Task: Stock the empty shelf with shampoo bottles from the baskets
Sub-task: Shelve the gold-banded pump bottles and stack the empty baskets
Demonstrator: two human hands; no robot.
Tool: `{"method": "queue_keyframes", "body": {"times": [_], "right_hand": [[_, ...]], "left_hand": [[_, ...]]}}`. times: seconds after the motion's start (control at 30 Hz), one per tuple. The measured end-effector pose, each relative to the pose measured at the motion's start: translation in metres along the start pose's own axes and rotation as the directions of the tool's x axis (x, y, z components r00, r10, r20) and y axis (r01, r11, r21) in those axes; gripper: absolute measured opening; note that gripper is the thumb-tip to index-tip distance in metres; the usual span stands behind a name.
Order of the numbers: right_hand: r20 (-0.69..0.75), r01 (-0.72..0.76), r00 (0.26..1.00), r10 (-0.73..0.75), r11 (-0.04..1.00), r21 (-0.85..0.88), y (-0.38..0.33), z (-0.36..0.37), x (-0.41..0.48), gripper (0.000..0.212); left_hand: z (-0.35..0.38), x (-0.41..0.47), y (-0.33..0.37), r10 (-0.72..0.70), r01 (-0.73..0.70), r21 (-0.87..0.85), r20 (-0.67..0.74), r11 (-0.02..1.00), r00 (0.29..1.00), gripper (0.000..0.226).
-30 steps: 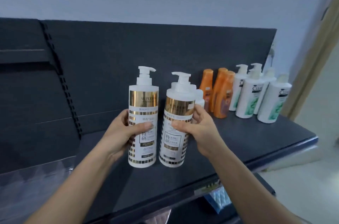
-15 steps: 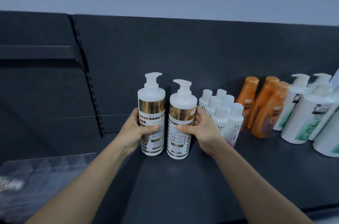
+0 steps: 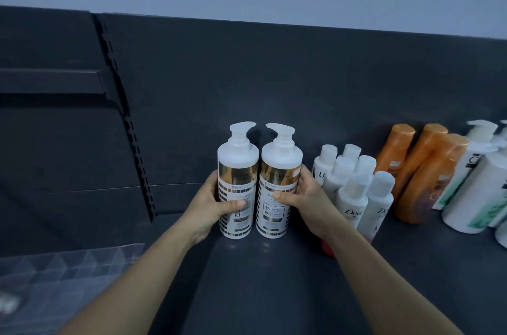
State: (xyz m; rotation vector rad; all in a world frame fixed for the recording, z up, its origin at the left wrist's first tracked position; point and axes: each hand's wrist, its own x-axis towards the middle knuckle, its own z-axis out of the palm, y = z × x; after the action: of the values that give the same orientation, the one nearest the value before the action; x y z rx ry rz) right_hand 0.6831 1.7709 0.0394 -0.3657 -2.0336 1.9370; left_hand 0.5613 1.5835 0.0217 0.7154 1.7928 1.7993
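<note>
The shelf (image 3: 274, 285) is partly stocked. Toward its right end stand a cluster of small white bottles (image 3: 354, 197), then orange bottles (image 3: 422, 170), then white-and-green pump bottles (image 3: 477, 186) at the right edge of the view, all toward the back panel. The stretch left of these groups is bare, and no baskets are in view, so I cannot tell how many bottles remain. I judge the step in hand to be seating one more pair. Two gold-banded pump bottles stand upright and touching, just left of the small white bottles, with their bases on the shelf or very nearly so. The left grip (image 3: 214, 203) wraps the left pump bottle (image 3: 238, 167) from its outer side, thumb across the label. The right grip (image 3: 304, 197) clasps the right pump bottle (image 3: 280, 167) the same way, its back just beside the small white bottles. Letting go remains.
</note>
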Motion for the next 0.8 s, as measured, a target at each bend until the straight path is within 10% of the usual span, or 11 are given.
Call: {"method": "queue_keyframes", "body": {"times": [0.23,0.8], "right_hand": [[-0.273,-0.04,0.96,-0.069,0.926,-0.375,0.018,0.023,-0.006,0.091],[-0.268,-0.054,0.961,-0.071,0.901,-0.431,0.021,0.03,0.002,0.065]], "left_hand": [[0.0,-0.005,-0.005,0.117,-0.069,0.35,-0.117,0.934,0.986,0.068],[0.014,-0.007,-0.003,0.312,-0.198,0.537,-0.128,0.82,0.942,0.05]]}}
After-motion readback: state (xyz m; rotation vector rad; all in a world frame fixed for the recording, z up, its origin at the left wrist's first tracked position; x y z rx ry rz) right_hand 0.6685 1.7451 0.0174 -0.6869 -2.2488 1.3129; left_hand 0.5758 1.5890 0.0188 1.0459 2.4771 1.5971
